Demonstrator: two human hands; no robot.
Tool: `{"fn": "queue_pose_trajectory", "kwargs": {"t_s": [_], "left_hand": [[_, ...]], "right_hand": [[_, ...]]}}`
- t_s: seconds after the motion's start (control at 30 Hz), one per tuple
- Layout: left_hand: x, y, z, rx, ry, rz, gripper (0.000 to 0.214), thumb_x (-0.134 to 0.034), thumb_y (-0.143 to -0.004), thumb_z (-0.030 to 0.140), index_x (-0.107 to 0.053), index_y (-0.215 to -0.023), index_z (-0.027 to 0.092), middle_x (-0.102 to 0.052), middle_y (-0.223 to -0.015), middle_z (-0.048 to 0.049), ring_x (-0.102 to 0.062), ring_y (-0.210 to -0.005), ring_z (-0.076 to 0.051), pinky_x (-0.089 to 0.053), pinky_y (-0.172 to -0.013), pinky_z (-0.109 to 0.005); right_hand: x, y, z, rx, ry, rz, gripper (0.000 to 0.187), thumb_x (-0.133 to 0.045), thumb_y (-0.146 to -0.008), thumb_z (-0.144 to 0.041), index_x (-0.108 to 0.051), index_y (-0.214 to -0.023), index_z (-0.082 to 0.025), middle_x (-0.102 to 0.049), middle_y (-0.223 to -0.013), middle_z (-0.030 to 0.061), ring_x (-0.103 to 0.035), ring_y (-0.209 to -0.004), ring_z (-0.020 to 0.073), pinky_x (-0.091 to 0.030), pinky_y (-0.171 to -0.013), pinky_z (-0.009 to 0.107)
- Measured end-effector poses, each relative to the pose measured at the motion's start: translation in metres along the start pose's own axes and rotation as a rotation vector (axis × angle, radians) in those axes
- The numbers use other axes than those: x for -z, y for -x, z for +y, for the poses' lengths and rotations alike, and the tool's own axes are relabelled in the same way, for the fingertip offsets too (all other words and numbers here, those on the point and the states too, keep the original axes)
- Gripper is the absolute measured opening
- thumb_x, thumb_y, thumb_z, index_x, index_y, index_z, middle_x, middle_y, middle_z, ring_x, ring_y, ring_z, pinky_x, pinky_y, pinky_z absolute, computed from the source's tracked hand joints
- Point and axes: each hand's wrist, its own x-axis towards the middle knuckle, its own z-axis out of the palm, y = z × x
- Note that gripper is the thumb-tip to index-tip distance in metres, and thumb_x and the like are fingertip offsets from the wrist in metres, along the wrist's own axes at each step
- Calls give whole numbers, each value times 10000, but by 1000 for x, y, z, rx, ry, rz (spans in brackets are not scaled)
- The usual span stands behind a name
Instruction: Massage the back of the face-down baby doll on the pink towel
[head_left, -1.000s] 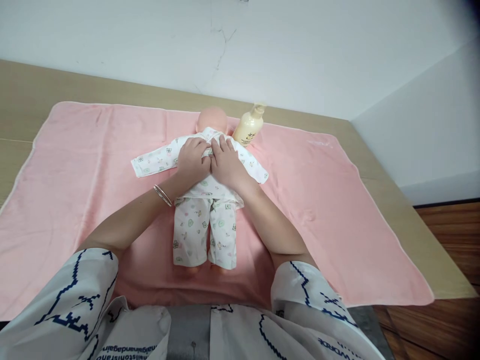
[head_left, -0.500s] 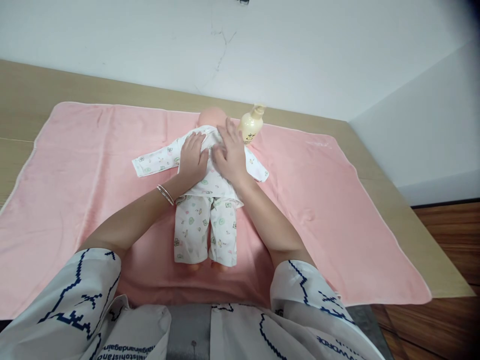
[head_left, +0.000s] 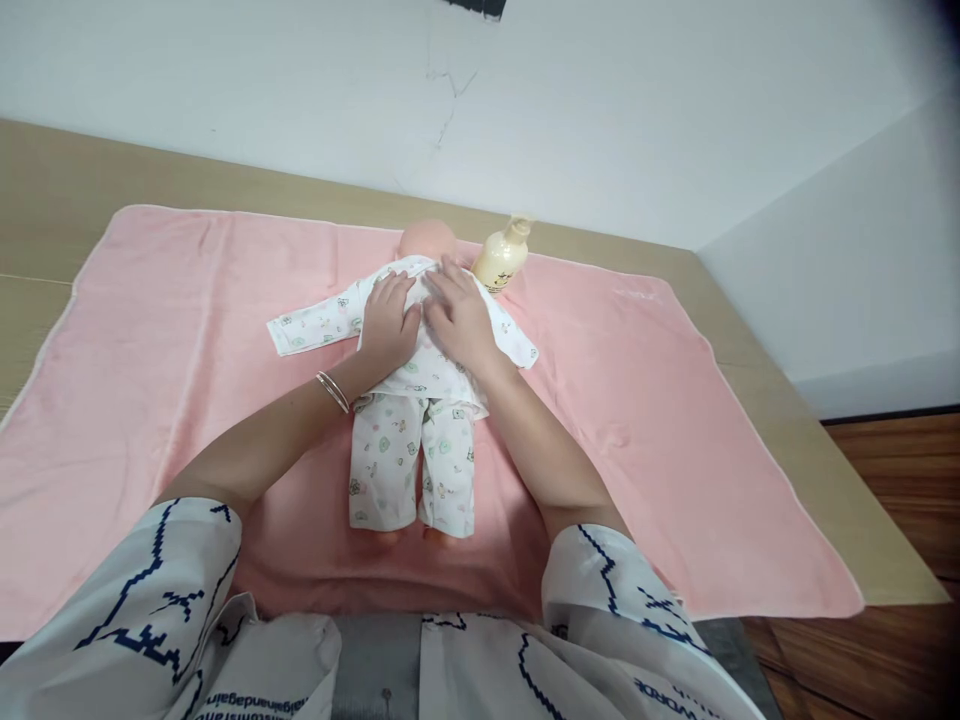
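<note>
While both hands lie palm-down on it, the soft-bodied baby doll [head_left: 411, 455] in a white printed cotton shirt and matching trousers rests lengthwise on a pink plush towel [head_left: 187, 330], which is spread over a light wooden worktop [head_left: 45, 180]. Left hand [head_left: 388, 322]: fingers [head_left: 395, 290] released and extended, laid flat on the shirt's chest, tips near the collar. Right hand [head_left: 463, 322]: fingers [head_left: 448, 283] likewise released and slightly spread, flat on the shirt just beside the left ones; the two hands are nearly touching along the inner edges. No fold of cloth seen pinched in either hand. Doll's bald pink head [head_left: 429, 240] sits just beyond the fingertips, face not readable from here. Cream-coloured plastic pump bottle [head_left: 500, 258] stands just beyond and to the right of the right fingers, close to the doll's head; whether it touches the head, cannot tell. One long empty-looking shirt sleeve [head_left: 315, 325] stretches out flat to the left of the left fingers; the other sleeve [head_left: 516, 343] pokes out to the right of the right hand. Trouser legs run back from the wrists toward the person, side by side, with pink feet just showing at the cuffs. Thin metal bangle [head_left: 333, 391] on the left wrist. Person's own white garment with a dark blue line pattern [head_left: 150, 600] fills the near edge of the view, well behind the fingers. White wall with a hairline crack [head_left: 450, 100] stands well beyond the fingertips.
</note>
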Motion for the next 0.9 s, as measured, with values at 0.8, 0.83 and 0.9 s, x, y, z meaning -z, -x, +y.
{"fn": "queue_pose_trajectory", "kwargs": {"t_s": [0.8,0.83,0.9], "left_hand": [[-5,-121,76,840,1350,-400,577,-220,-1051,451,-346,-1523,143,-468,-1554,-167,-455,-1471,-247,-381,-1216,-439],[-7,-128,78,924,1429,-410,596,-249,-1040,451,-336,-1529,121,-461,-1558,-184,-454,-1471,-249,-385,-1213,-419],[-11,-137,81,1014,1524,-391,608,-278,-1029,442,-319,-1544,120,-446,-1571,-187,-455,-1471,-246,-395,-1205,-406]], "right_hand": [[40,-39,106,-56,32,174,726,-287,-1016,-279,85,-1636,-215,-3,-1734,74,6,-1602,268,-79,-1281,621],[39,-40,108,-30,20,182,715,-274,-1010,-259,68,-1637,-217,-19,-1734,73,8,-1603,258,-72,-1282,620],[39,-41,111,10,7,187,706,-270,-986,-213,-2,-1639,-189,-80,-1728,96,-11,-1604,254,-67,-1283,621]]}}
